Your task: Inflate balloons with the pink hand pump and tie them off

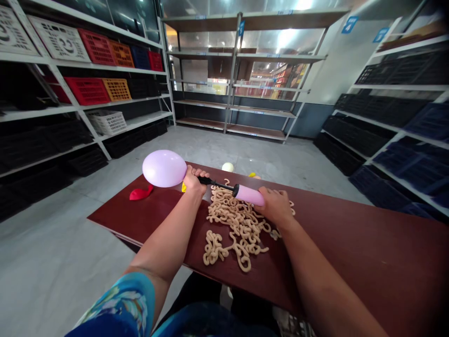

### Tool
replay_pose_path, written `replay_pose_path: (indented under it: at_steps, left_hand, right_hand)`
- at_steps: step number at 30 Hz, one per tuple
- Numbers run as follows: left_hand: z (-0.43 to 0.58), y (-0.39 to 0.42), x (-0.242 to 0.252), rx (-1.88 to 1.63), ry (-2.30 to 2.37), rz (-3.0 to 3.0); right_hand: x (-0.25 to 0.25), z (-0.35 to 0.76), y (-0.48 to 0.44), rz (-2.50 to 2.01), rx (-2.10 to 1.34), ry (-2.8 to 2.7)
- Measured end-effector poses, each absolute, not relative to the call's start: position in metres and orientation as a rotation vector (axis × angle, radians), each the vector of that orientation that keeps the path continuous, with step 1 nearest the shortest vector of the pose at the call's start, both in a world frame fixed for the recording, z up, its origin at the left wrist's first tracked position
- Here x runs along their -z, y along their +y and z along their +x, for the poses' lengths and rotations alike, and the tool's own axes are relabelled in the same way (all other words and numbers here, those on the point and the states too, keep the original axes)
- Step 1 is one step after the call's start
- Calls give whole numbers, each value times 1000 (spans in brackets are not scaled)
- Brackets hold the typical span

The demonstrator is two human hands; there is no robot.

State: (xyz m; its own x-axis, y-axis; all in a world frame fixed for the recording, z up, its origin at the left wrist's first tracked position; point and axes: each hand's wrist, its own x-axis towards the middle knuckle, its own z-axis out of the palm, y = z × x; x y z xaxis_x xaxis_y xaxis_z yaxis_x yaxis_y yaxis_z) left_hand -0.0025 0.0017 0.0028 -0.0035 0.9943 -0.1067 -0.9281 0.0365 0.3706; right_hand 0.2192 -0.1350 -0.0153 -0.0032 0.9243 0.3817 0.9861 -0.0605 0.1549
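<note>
A pink hand pump (245, 194) with a black rod and nozzle end lies across my two hands above the table. My left hand (195, 180) is closed round the pump's black end, where the neck of a partly filled lilac balloon (164, 168) meets it. The balloon hangs out to the left of that hand. Wrapped round the pink barrel is my right hand (275, 206). Below the pump lies a heap of beige, curled, rope-like pieces (235, 215). A flat red balloon (140, 192) rests at the table's left side.
The dark red table (336, 238) stretches off to the right. A pale round balloon (228, 167) and a small yellow piece (251, 174) show by the far edge. Shelves with crates (94, 47) stand at left, more shelving (231, 110) behind, and dark crates (396, 112) at right.
</note>
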Motion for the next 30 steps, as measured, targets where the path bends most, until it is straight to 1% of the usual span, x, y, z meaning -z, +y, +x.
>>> replay_pose_path:
  at_steps: [5, 11, 20, 25, 30]
  left_hand:
    - [15, -14, -8, -1438, 361, 194]
    - [22, -21, -11, -1407, 368, 226]
    - [-14, 8, -8, -1591, 419, 212]
    - [-12, 9, -4, -1575, 405, 234]
    - [3, -2, -3, -1511, 350, 261]
  right_hand:
    - [14, 196, -132, -1985, 584, -2055]
    - [14, 193, -131, -1971, 543, -2050]
    - [12, 235, -133, -2148, 526, -1993]
    - [16, 244, -135, -2190, 546, -1980]
    - [16, 221, -134, -2085, 573, -2038]
